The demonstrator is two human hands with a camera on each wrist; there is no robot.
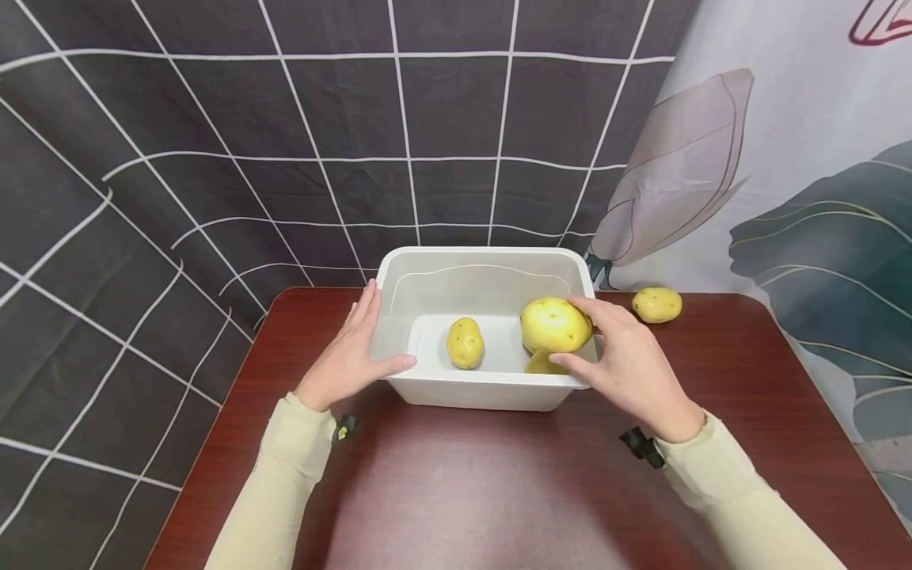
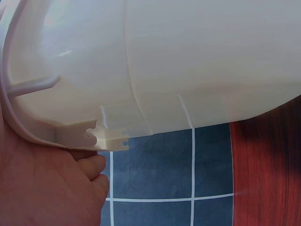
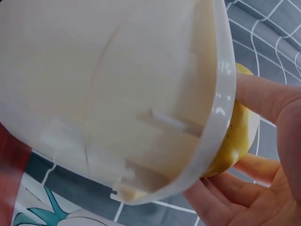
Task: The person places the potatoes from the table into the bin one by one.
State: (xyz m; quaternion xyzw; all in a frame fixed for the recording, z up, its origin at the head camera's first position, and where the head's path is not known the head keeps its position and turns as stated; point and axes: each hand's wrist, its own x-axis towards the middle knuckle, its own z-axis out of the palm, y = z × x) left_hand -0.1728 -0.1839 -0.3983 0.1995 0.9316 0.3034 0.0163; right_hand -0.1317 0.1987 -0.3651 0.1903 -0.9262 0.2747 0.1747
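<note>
A white plastic bin (image 1: 484, 389) stands on the table. Inside it lies a small yellow potato (image 1: 465, 343), left of the middle. My right hand (image 1: 634, 364) grips a larger potato (image 1: 554, 324) at the bin's right end, thumb toward the near rim and fingers on the far side. Below that potato shows a darker yellow shape (image 1: 545, 362), mostly hidden. In the right wrist view the held potato (image 3: 235, 136) sits behind the bin's rim. My left hand (image 1: 349, 348) rests at the left rim, fingers straight along it and thumb stretched over the near corner.
Another potato (image 1: 657, 305) lies on the reddish-brown table (image 1: 442, 483), right of the bin near the back edge. A dark cloth with a white grid (image 1: 456, 111) hangs behind and to the left. On the right hangs a pale curtain (image 1: 769, 103) with leaf prints.
</note>
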